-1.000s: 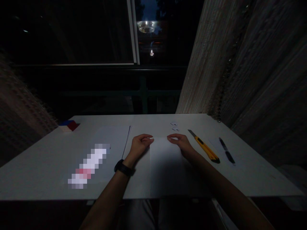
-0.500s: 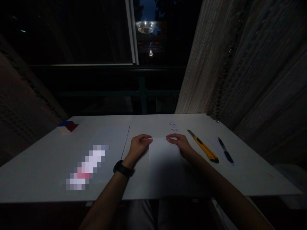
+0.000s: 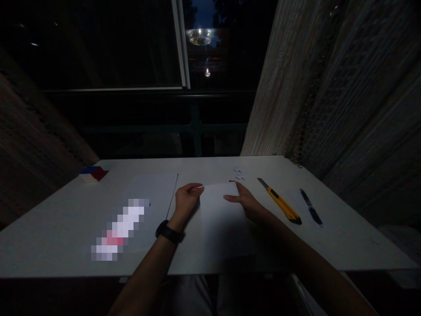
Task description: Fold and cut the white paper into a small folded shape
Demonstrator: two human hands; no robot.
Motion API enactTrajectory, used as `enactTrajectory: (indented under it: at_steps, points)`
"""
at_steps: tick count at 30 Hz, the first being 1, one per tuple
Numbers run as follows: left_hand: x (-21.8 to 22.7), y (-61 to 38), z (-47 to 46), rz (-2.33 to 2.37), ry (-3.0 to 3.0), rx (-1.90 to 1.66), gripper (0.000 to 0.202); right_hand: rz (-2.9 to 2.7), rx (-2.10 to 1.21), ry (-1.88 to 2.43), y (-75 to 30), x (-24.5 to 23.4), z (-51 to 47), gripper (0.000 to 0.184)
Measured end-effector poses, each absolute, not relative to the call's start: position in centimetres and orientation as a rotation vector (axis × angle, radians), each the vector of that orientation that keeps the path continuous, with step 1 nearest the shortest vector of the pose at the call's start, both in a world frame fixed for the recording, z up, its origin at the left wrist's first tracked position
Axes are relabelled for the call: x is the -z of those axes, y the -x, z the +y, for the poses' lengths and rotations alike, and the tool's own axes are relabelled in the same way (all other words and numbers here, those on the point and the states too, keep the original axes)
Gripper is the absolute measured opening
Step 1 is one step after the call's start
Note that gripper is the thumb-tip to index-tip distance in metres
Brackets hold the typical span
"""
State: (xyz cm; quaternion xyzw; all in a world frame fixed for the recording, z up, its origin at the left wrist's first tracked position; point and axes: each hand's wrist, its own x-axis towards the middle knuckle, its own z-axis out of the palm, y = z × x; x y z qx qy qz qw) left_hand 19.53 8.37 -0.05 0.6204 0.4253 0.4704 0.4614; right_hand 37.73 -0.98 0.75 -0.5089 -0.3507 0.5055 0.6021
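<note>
A white sheet of paper [image 3: 219,219] is held in front of me, its lower part in shadow near the table's front edge. My left hand [image 3: 188,199], with a dark watch [image 3: 169,231] on the wrist, pinches the sheet at its upper left corner. On the opposite side my right hand [image 3: 250,202] grips the upper right edge. Its thumb lies across the front of the paper and the fingers are partly hidden behind. Right of that hand lies a yellow box cutter [image 3: 283,205] with its blade out.
A black pen [image 3: 311,207] rests on a small paper at the right of the white table [image 3: 348,250]. Small paper pieces [image 3: 239,174] lie farther back. Left are flat sheets [image 3: 161,193], a pixelated elongated item [image 3: 121,230] and a blue, red and white block [image 3: 93,174].
The sheet has moved slightly left and away from me. My right hand has shifted from a pinch at the top corner to a grip with the thumb lower on the front.
</note>
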Motion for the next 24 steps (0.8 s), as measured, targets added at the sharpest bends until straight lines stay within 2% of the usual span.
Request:
enactTrajectory:
  at_steps: [5, 9, 11, 17, 24]
  points:
    - [-0.7, -19.6, 7.8, 0.973, -1.361, -1.155, 0.036, -0.927, -0.941, 1.242, -37.8, -0.6, -0.7, 0.084]
    - [-1.5, -19.5, 7.2, 0.933, -1.310, -1.126, 0.036, -0.993, -0.917, 1.183, -37.8, -0.6, -0.8, 0.091]
    - [-1.7, -19.5, 6.9, 0.923, -1.359, -1.094, 0.033, -0.989, -0.933, 1.194, -38.0, -0.6, -0.9, 0.083]
    - [-1.0, -20.1, 6.4, 0.861, -1.569, -0.962, 0.028, -1.187, -0.821, 1.411, -39.4, -1.0, -0.7, 0.039]
    - [-0.8, -20.5, 5.7, 0.777, -1.660, -0.820, 0.030, -1.547, -1.041, 1.473, -39.5, -1.7, -1.3, 0.036]
